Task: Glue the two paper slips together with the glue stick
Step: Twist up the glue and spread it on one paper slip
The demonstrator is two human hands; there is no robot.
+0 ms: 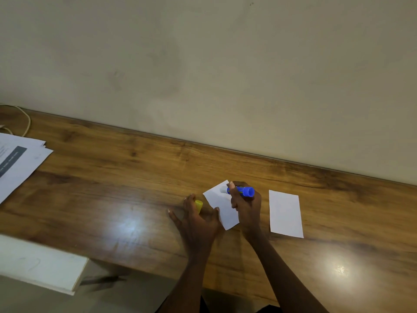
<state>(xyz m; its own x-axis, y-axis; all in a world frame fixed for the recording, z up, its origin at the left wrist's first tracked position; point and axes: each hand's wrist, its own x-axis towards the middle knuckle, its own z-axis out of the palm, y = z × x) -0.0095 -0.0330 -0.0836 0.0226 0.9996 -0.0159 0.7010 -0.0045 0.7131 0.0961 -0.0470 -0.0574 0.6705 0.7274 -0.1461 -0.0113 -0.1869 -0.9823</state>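
Two white paper slips lie on the wooden desk. The left slip (pixel 220 201) is tilted and lies between my hands. The right slip (pixel 285 213) lies apart, flat. My right hand (pixel 247 207) grips the blue glue stick (pixel 242 191), held sideways, its tip pointing left onto the upper part of the left slip. My left hand (pixel 198 219) rests on the desk, thumb on the left slip's edge, fingers spread, with the yellow cap (pixel 199 205) tucked under its fingers.
A stack of printed sheets (pixel 18 161) lies at the desk's far left, with a cable (pixel 26 120) behind it. A white board or shelf (pixel 38 265) juts out below the desk's front left edge. The wall (pixel 203 75) runs right behind the desk.
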